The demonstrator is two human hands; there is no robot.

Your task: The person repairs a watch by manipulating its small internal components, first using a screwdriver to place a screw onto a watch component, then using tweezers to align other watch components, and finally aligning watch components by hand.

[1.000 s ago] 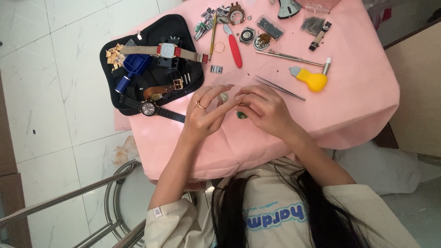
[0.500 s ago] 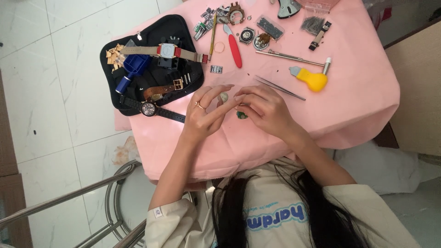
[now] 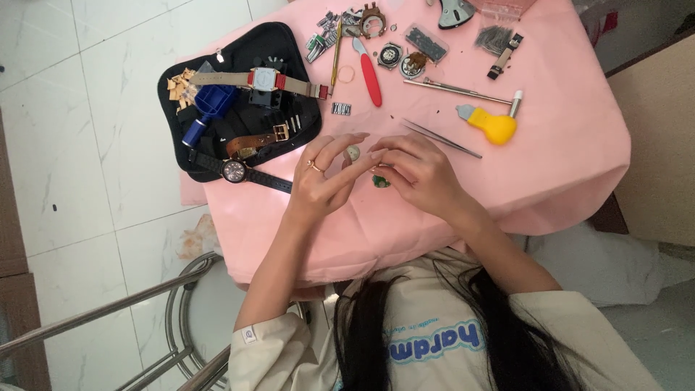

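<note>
From my feed: cream sweatshirt with rolled sleeves, blue lettering on the chest, long dark hair, gold ring on one hand.

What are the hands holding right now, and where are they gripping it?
Left hand pinches a small round pale part by its edge, at the fingertips. Right hand touches a small green piece; its grip is hidden.

A home watch-repair bench: pink-clothed table strewn with watches, tweezers, small tools, above white floor tiles.
</note>
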